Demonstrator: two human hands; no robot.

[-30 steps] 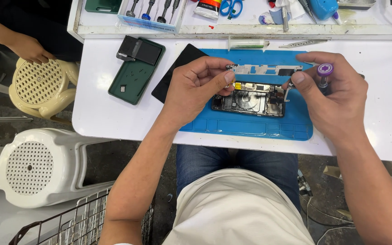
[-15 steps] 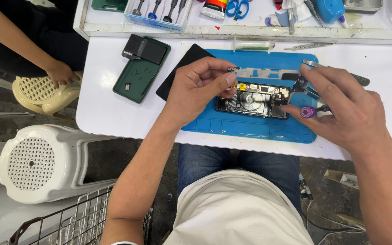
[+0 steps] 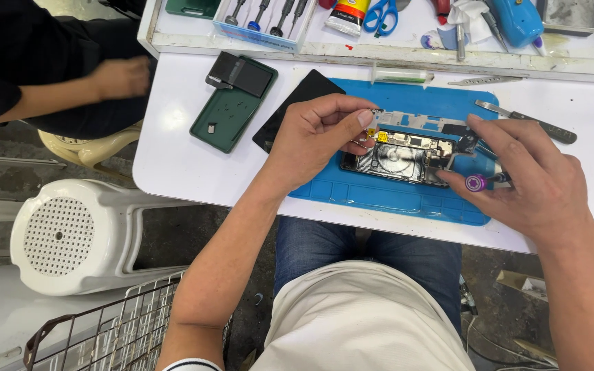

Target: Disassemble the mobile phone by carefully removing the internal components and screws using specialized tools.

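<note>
Phone (image 3: 401, 156), opened, lay on the blue mat (image 3: 386, 196). Left hand (image 3: 314, 137) pinched a small part at its top-left corner, as before. Right hand (image 3: 527, 180), closed on a purple-capped screwdriver (image 3: 481, 182), had dropped from one o'clock to three o'clock of the phone, its tip now at the right end. Green cover (image 3: 225, 117) lay at nine o'clock

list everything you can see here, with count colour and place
opened phone: 1, dark, on mat
repair mat: 1, blue, on table
table: 1, white
phone case: 1, green, left of mat
black panel: 1, at mat's left edge
scissors: 1, blue, back tray
stool: 1, white, on floor
other person's hand: 1, far left
screwdriver: 1, purple cap, in right hand
left hand: on phone's top edge
right hand: holds screwdriver
</note>
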